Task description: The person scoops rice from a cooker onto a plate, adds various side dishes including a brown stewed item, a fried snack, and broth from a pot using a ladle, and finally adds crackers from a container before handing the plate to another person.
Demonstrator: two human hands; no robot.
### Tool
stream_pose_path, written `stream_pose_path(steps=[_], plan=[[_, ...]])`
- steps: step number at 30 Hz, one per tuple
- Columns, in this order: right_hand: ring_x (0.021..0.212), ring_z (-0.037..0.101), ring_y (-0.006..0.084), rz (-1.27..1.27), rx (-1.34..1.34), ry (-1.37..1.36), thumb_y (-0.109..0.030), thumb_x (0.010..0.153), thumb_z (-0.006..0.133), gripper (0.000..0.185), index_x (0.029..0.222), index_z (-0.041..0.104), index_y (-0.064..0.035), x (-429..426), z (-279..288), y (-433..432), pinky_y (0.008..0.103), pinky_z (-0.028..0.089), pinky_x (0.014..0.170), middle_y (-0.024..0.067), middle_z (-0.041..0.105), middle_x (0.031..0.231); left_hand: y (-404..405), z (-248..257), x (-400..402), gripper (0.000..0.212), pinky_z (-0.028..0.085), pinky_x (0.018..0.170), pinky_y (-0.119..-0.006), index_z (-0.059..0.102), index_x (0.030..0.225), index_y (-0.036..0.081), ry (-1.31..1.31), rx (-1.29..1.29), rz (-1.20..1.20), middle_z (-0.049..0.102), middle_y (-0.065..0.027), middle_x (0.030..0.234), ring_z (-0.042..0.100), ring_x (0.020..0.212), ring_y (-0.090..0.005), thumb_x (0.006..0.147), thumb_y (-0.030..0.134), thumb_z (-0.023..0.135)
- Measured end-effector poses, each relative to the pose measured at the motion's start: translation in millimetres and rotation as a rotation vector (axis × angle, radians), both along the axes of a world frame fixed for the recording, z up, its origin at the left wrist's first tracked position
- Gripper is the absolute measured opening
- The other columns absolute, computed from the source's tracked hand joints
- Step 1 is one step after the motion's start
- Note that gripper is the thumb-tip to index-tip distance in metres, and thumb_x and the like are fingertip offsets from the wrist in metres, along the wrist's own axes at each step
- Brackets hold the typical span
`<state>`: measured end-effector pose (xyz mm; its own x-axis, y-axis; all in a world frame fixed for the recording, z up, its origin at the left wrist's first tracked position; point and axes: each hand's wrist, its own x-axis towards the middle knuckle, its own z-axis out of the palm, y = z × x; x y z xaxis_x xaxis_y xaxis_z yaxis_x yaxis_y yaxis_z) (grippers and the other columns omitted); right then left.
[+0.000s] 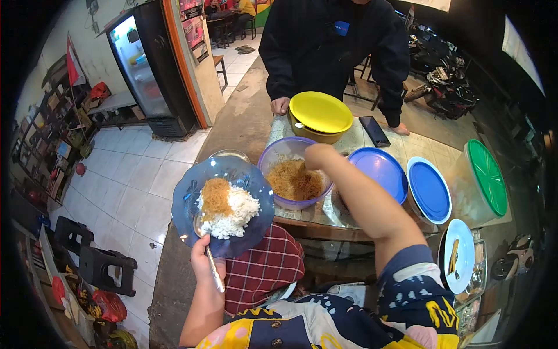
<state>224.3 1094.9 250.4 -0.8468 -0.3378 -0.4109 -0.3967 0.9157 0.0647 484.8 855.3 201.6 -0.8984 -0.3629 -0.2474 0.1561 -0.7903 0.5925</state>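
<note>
My left hand (206,258) grips the rim of a blue glass plate (185,218), thumb on top beside a metal spoon (214,268) whose handle hangs over the edge. White rice (237,213) lies on the plate, with a heap of brown shredded food (216,196) on its upper left. My right hand (320,158) reaches down into a clear plastic bowl with a purple rim (267,183). Brown shreds (285,174) lie in that bowl. My right fingers are hidden behind the hand and wrist, so whether they hold anything does not show.
Across the table (279,131), a person in a dark jacket (331,56) leans with both hands on it. Near them are a yellow-lidded container (322,111) and a phone (374,131). Containers with purple, blue and green lids (487,176) line the right, beside a light-blue plate (462,248).
</note>
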Motion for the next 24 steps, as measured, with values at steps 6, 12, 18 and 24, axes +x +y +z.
stream_pose_path(steps=[6, 12, 18, 24], plan=[[0.082, 0.063, 0.0275, 0.033, -0.152, -0.151, -0.019, 0.071, 0.056, 0.03, 0.093, 0.066, -0.0008, 18.1, -51.2, -37.8, 0.0377, 0.049, 0.072, 0.0149, 0.065, 0.091, -14.5, -13.0, 17.4, 0.044, 0.04, 0.095, -0.041, 0.043, 0.119, -0.004, -0.034, -0.012, 0.055, 0.053, -0.015, 0.116, 0.051, 0.108, -0.0275, 0.077, 0.008, 0.047], [0.042, 0.043, 0.0142, -0.151, -0.568, -0.577, -0.021, 0.079, 0.051, 0.024, 0.068, 0.059, -0.0005, 5.3, -33.0, -21.3, 0.0306, 0.034, 0.041, 0.0052, 0.05, 0.054, -19.5, -13.5, 16.6, 0.044, 0.04, 0.095, -0.04, 0.043, 0.119, -0.003, -0.069, -0.011, 0.084, 0.052, -0.0146, 0.116, 0.051, 0.108, -0.0273, 0.077, 0.009, 0.046], [0.041, 0.039, 0.0103, -0.168, -0.714, -0.615, -0.021, 0.078, 0.052, 0.023, 0.072, 0.059, -0.0002, 1.8, 18.3, 11.8, 0.0253, 0.031, 0.038, 0.0019, 0.048, 0.054, -7.5, -8.7, -6.7, 0.042, 0.044, 0.091, -0.037, 0.042, 0.118, -0.003, 0.005, -0.02, 0.054, 0.054, -0.0142, 0.113, 0.054, 0.104, -0.0258, 0.078, 0.008, 0.046], [0.045, 0.042, 0.0078, -0.056, -0.715, -0.47, -0.019, 0.076, 0.053, 0.021, 0.073, 0.062, -0.0004, 25.0, 106.8, 2.1, 0.0222, 0.033, 0.041, 0.0, 0.049, 0.056, 17.8, 12.1, -39.3, 0.038, 0.049, 0.085, -0.037, 0.043, 0.114, -0.008, 0.0, -0.057, -0.035, 0.055, -0.0179, 0.109, 0.058, 0.097, -0.0266, 0.081, 0.009, 0.045]])
